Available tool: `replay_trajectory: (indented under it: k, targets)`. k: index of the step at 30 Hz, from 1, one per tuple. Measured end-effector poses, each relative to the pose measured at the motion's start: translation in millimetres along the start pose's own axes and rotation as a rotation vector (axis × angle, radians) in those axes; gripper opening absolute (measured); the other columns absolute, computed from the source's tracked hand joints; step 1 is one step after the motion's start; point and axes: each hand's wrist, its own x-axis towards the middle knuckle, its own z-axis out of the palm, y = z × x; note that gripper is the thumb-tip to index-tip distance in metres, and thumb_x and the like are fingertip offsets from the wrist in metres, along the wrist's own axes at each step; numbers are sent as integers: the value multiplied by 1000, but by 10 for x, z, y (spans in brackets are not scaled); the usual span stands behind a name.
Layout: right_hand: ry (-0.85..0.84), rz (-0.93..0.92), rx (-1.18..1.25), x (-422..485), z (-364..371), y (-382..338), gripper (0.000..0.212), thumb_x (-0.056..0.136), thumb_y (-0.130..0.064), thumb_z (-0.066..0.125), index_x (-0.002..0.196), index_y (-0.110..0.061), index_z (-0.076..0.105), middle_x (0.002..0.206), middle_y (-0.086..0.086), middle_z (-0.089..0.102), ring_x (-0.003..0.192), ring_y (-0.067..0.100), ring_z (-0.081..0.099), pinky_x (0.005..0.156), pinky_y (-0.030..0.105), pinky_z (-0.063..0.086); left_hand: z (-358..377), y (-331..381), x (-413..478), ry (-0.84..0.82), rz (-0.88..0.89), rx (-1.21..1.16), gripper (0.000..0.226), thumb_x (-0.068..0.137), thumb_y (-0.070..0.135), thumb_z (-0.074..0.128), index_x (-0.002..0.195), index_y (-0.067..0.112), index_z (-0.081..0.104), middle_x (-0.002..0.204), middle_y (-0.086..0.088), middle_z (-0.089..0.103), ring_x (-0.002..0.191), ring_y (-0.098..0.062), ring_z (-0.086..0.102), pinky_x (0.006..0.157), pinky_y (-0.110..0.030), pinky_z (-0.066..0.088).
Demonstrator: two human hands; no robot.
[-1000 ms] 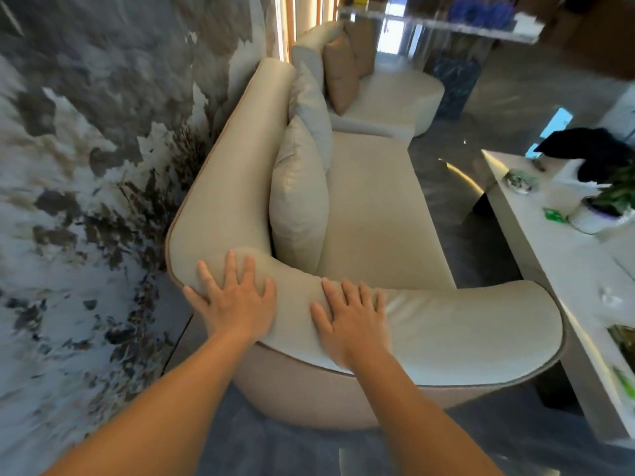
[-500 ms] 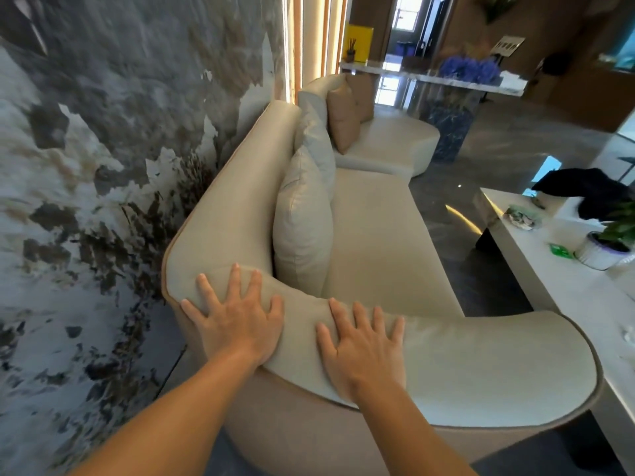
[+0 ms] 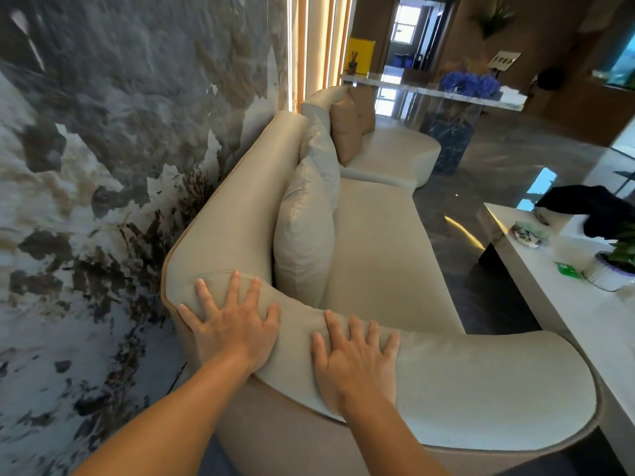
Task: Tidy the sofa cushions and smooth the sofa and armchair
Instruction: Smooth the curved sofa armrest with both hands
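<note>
A long cream sofa runs away from me along the wall. Its padded near armrest curves across the bottom of the view. My left hand lies flat, fingers spread, on the armrest's left corner. My right hand lies flat beside it, a little to the right, also holding nothing. Two cream cushions lean upright against the backrest. Further along stand two tan cushions, near the rounded far seat.
A marbled grey wall is close on the left. A white low table on the right carries a potted plant, a dark cloth and small items. A glossy dark floor lies between. A counter with blue flowers stands at the back.
The camera has tilted upward, showing more of the room behind. Both hands stay flat on the armrest, with fingers spread slightly wider.
</note>
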Motion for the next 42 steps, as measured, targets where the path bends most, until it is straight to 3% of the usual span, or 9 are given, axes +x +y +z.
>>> replay_trajectory:
  k: [7, 13, 24, 33, 38, 42]
  targets:
    - [26, 29, 15, 471, -9, -426, 66, 91, -62, 2, 154, -43, 5, 165, 3, 19, 151, 34, 8, 115, 61, -5, 35, -197, 692, 12, 22, 17, 70, 83, 70, 12, 149, 47, 14, 163, 16, 0, 145, -38, -16, 112, -67, -5]
    - [80, 39, 29, 892, -25, -770, 67, 89, -62, 5, 151, -42, 18, 154, 2, 37, 142, 35, 23, 112, 63, 5, 49, -344, 1260, 46, 45, -1, 71, 81, 71, 12, 148, 48, 19, 163, 16, 6, 146, -36, -12, 112, -67, -6]
    - [114, 72, 66, 1414, 2, -1214, 69, 88, -62, 6, 150, -40, 25, 149, 5, 43, 137, 35, 30, 110, 64, 7, 44, -561, 1987, 39, 74, -22, 76, 75, 74, 13, 146, 50, 24, 162, 18, 7, 147, -35, -10, 112, -67, -6]
    - [137, 73, 57, 1476, -14, -1288, 66, 89, -61, 8, 147, -40, 32, 140, 5, 49, 128, 33, 37, 106, 61, 16, 39, -580, 2074, 55, 91, -38, 76, 76, 74, 13, 146, 47, 25, 162, 16, 9, 147, -35, -11, 111, -68, -8]
    - [92, 82, 63, 1464, -9, -1271, 67, 89, -61, 6, 153, -42, 19, 155, 5, 38, 140, 34, 28, 111, 61, 11, 20, -594, 2038, 50, 115, -30, 66, 83, 68, 13, 144, 49, 29, 162, 15, 14, 147, -37, -9, 110, -69, -8]
    - [-5, 85, 67, 1416, -55, -1275, 67, 91, -62, 5, 155, -41, 4, 167, 5, 15, 152, 34, 8, 117, 61, -1, -28, -608, 1940, 63, 222, -43, 50, 95, 55, 15, 139, 51, 37, 160, 14, 22, 149, -29, -4, 110, -68, -9]
